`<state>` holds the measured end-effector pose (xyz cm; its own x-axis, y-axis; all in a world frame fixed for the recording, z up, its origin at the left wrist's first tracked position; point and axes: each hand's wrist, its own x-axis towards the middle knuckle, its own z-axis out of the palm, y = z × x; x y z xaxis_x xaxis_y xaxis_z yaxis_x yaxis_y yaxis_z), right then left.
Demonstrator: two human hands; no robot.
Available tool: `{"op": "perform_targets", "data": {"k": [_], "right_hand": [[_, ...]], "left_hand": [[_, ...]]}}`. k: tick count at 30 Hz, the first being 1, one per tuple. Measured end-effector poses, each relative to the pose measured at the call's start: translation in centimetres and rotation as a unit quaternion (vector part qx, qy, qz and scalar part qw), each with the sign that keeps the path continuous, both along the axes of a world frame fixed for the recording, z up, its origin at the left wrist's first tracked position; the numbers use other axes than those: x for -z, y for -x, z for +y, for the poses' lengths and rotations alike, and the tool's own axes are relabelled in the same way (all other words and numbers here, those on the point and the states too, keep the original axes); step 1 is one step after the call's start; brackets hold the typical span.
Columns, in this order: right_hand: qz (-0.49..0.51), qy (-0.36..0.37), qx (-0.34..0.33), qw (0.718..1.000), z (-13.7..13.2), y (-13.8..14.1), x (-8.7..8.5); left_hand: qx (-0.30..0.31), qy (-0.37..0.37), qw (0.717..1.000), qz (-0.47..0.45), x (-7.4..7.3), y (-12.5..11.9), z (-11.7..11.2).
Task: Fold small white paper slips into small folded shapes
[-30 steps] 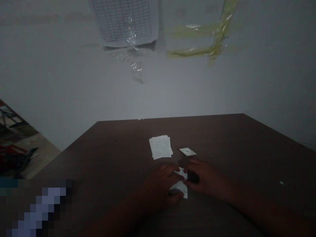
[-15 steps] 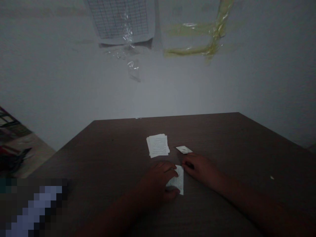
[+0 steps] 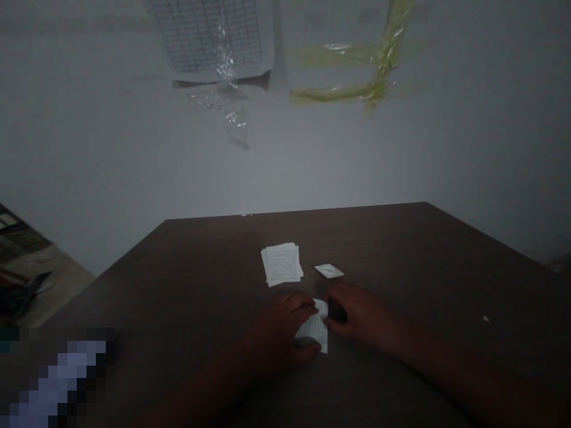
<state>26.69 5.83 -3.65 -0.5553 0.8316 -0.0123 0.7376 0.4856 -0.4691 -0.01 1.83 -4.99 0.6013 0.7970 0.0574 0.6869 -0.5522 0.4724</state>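
Right hand [image 3: 357, 312] slid closer, open against the paper slip [image 3: 314, 330]; left hand [image 3: 281, 324] cups it.

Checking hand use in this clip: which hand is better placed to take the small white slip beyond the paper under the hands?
Probably the right hand: it lies closer to the small white slip, with its fingers only at the edge of the paper sheet, while the left hand rests over that sheet, further from the slip.

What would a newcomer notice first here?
The left hand and right hand, at the near middle of the dark wooden table, meet at a printed paper sheet. Beyond them lie a stack of papers and a small white slip. High on the wall hang a grid sheet and yellowish tape.
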Motion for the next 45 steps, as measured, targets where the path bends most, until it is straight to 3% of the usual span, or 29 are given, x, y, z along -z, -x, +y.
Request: {"op": "perform_targets", "data": {"k": [6, 18, 25, 38, 45], "right_hand": [[0.023, 0.021, -0.029, 0.999, -1.4, 0.2, -0.4], [0.018, 0.007, -0.051, 0.999, -2.1, 0.4, -0.8], [-0.001, 0.015, -0.004, 1.000, -1.7, 0.7, -0.7], [-0.005, 0.006, 0.113, 0.994, 2.2, 0.3, -0.3], [-0.010, -0.006, 0.117, 0.993, 1.8, 0.5, -0.2]], "left_hand": [[-0.009, 0.008, 1.000, -0.001, 0.5, 0.2, 0.3], [-0.012, 0.039, 0.999, 0.003, -1.2, -0.3, 0.2], [-0.018, 0.042, 0.999, 0.007, -0.8, -0.2, 0.2], [-0.018, 0.039, 0.999, 0.012, -0.7, -0.3, 0.4], [-0.021, 0.046, 0.999, 0.019, -1.1, -0.5, 0.5]]}}
